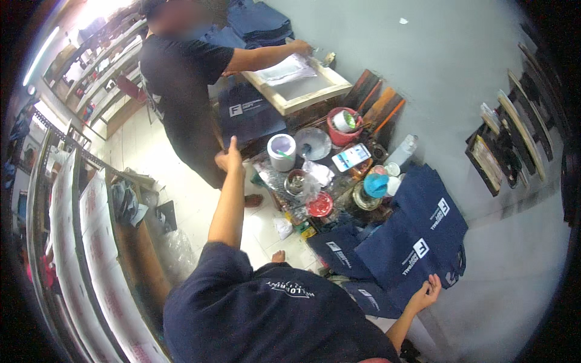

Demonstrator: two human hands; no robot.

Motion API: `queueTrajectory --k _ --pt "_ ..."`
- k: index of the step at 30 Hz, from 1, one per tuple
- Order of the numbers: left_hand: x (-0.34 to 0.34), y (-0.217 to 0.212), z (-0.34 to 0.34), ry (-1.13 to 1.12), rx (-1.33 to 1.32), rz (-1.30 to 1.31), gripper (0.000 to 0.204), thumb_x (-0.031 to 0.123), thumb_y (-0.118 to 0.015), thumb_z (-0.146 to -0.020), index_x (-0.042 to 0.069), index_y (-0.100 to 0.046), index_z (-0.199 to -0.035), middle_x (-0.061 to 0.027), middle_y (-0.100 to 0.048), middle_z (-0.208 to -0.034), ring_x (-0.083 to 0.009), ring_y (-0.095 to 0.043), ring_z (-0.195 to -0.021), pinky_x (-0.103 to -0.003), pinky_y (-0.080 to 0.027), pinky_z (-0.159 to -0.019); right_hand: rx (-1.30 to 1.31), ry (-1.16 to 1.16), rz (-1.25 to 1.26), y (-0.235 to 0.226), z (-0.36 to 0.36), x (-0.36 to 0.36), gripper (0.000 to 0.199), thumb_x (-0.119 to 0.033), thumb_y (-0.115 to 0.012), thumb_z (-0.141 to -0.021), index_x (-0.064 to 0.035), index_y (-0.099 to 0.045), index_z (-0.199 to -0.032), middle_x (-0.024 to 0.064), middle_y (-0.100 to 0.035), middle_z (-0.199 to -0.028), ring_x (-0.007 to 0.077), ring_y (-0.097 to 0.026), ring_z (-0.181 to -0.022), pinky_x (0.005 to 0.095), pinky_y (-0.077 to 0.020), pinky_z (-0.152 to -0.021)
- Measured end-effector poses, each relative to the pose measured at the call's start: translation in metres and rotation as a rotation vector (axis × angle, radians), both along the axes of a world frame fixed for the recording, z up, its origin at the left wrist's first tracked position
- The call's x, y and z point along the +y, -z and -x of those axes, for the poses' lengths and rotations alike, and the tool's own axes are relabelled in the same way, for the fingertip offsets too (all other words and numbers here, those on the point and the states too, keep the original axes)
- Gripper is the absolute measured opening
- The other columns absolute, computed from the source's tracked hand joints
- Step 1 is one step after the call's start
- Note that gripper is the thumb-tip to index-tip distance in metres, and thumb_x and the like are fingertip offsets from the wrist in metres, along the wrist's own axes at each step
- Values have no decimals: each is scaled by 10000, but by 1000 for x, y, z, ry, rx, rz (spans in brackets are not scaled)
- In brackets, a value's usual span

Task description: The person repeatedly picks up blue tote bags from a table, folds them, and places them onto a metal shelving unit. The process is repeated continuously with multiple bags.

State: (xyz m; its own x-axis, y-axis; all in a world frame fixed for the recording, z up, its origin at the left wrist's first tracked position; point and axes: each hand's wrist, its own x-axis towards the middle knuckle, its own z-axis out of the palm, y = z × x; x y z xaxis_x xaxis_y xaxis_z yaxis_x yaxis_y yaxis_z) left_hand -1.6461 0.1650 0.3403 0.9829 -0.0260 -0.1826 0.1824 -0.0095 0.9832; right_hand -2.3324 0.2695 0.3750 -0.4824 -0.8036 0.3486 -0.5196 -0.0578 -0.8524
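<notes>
The dark, cluttered tabletop carries a pale wooden printing frame with a mesh screen, a folded navy cloth bag with a white print just beside it, and overlapping navy cloth bags with white prints near its other end. Between them stand a white round tub, a round grey lid, a red bucket holding a tape roll, a smartphone with a lit screen, a red round lid and a teal-capped jar
</notes>
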Motion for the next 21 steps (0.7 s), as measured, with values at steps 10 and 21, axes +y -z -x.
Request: queueTrajectory --k 10,21 --pt "-58 60 -37 -133 481 364 489 270 -728 -781 -68 -511 -1059 -174 -557 -1041 -274 -579 -809 -440 -521 -727 230 -228 -81 -39 -123 -1 195 -8 -605 -792 1 -637 -985 119 -673 -888 195 -644 -818 300 -486 -750" --pt "50 -180 -18 200 -313 631 466 325 -506 -938 -91 -493 -1147 -180 -577 -1059 -248 -583 -899 -386 -506 -782 321 -251 112 -75 -196 45 138 3 -628 -739 -30 -662 -869 97 -658 -780 239 -630 -715 330 -460 -654"
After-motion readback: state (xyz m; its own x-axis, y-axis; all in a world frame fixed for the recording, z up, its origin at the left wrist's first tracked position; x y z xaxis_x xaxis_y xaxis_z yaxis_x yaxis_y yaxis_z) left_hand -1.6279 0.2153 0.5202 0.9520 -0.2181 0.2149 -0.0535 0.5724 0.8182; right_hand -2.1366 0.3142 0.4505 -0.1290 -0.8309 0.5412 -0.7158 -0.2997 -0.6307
